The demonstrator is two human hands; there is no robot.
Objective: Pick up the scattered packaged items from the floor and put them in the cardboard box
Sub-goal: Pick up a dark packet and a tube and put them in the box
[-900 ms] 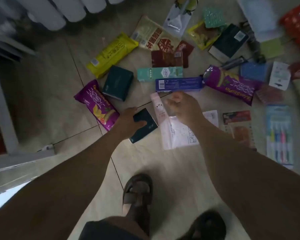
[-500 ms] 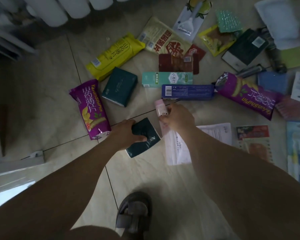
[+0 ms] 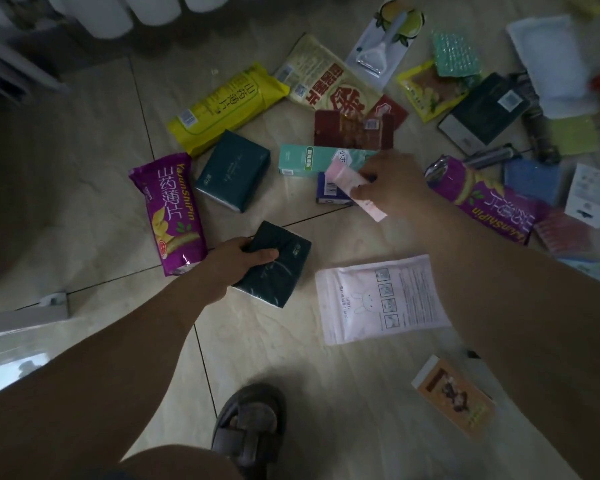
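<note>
We see a floor (image 3: 84, 188) of smooth, faintly marbled tile with a soft sheen, and at nine o'clock the purple snack bag (image 3: 168, 211) is glossy plastic film that catches the light, like the yellow bag (image 3: 226, 107) at eleven o'clock. The dark teal pack (image 3: 276, 268) in our left hand (image 3: 238, 259) looks wrapped in thin shiny film, creased; the pink tube (image 3: 354, 185) in our right hand (image 3: 392, 183) seems smooth plastic. At four o'clock, the pale pink pouch (image 3: 378, 299) looks matt, and the sandal (image 3: 250, 431) at six o'clock looks dull and leathery.

Blue box (image 3: 329, 192) half hidden behind right hand (image 3: 392, 183).
</note>
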